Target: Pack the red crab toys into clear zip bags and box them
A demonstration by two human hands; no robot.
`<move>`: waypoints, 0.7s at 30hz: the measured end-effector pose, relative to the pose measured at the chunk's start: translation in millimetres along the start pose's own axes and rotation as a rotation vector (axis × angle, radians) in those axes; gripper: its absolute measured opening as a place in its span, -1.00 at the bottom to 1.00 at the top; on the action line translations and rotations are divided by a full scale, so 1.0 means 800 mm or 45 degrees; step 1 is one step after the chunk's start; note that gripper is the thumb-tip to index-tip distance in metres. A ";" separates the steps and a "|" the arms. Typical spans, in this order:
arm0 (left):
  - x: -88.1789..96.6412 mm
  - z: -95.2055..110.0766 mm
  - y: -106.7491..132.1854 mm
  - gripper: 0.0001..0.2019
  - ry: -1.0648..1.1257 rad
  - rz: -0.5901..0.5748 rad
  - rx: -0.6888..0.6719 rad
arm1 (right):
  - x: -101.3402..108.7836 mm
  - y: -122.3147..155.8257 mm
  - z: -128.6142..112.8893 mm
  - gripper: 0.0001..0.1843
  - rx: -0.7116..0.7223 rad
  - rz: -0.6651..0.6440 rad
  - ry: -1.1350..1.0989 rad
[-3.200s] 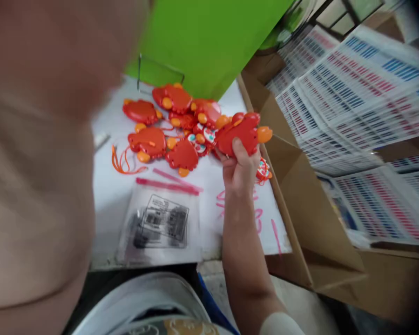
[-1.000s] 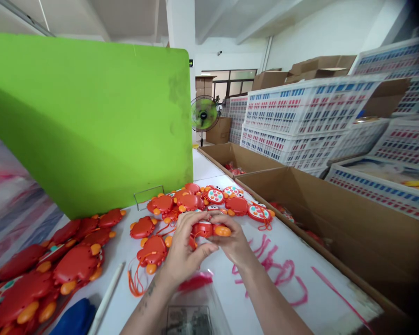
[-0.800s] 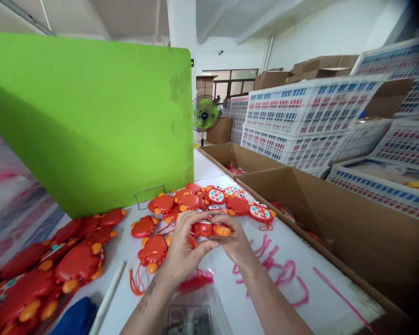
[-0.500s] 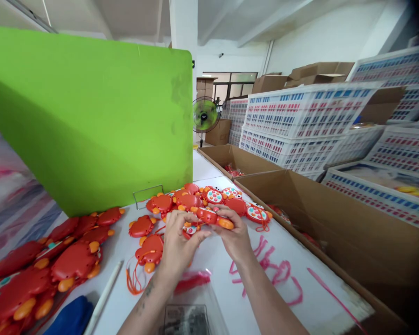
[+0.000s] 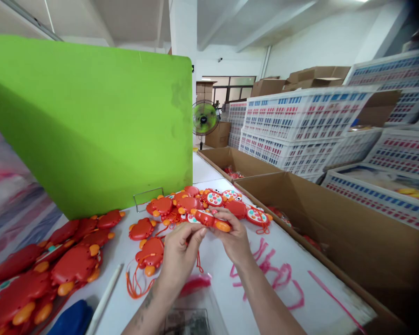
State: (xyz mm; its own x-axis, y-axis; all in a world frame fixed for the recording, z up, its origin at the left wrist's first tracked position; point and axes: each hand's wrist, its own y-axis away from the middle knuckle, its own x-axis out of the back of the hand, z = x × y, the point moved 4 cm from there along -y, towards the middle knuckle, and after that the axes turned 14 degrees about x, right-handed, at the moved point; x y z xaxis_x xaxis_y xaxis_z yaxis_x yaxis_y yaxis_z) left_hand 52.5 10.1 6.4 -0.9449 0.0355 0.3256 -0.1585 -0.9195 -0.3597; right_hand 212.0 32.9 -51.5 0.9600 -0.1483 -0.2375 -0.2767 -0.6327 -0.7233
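A red crab-shaped toy (image 5: 205,217) with orange claws and a white button face is held up above the table, its edge towards me. My right hand (image 5: 232,235) grips it from the right, fingers over the top and thumb beneath. Thumb and forefinger of my left hand (image 5: 181,244) are pinched together at the toy's lower left edge, apparently on its thin orange cord. A cord loop (image 5: 199,263) hangs just below those fingertips. More crab toys (image 5: 187,203) lie behind my hands, and one with a looped cord (image 5: 150,253) is left of my left hand.
A pile of crab toys (image 5: 75,260) spreads at left, near a white stick (image 5: 104,298) and a blue object (image 5: 71,318). A green board (image 5: 125,121) stands behind. Open cardboard boxes (image 5: 321,218) line the right edge. Clear plastic (image 5: 212,302) lies in front.
My left fingers have closed together and shifted slightly at the toy's underside. A cord loop now hangs below them. The toy has tilted a little in my right hand.
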 end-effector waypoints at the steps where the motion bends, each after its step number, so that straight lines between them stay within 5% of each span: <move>1: 0.001 0.004 0.002 -0.88 -0.059 0.027 -0.074 | 0.000 0.000 0.000 -0.72 0.006 -0.003 0.011; 6: 0.001 0.011 0.007 -0.89 -0.203 0.073 -0.171 | 0.000 0.000 -0.002 -0.73 0.026 0.010 0.012; 9: -0.002 0.003 0.002 -0.85 -0.083 0.029 0.059 | 0.000 0.000 -0.002 -0.72 0.032 0.002 0.006; 14: -0.006 -0.008 -0.002 -0.71 0.212 -0.248 0.436 | 0.001 0.001 -0.002 -0.70 0.036 -0.016 -0.013; 17: 0.003 -0.005 -0.004 -0.63 0.131 -0.269 0.343 | 0.002 0.002 -0.001 -0.70 0.003 0.022 -0.079; 21: 0.025 0.000 -0.010 -0.81 -0.102 0.043 -0.022 | -0.002 0.003 -0.003 -0.70 -0.003 -0.046 -0.199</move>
State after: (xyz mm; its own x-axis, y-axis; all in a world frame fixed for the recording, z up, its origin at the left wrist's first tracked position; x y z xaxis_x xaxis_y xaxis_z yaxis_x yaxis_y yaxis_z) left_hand 35.3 18.1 15.9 -0.9240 -0.0272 0.3815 -0.1326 -0.9128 -0.3862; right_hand 209.7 30.2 -51.1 0.9509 -0.0058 -0.3094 -0.2419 -0.6375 -0.7315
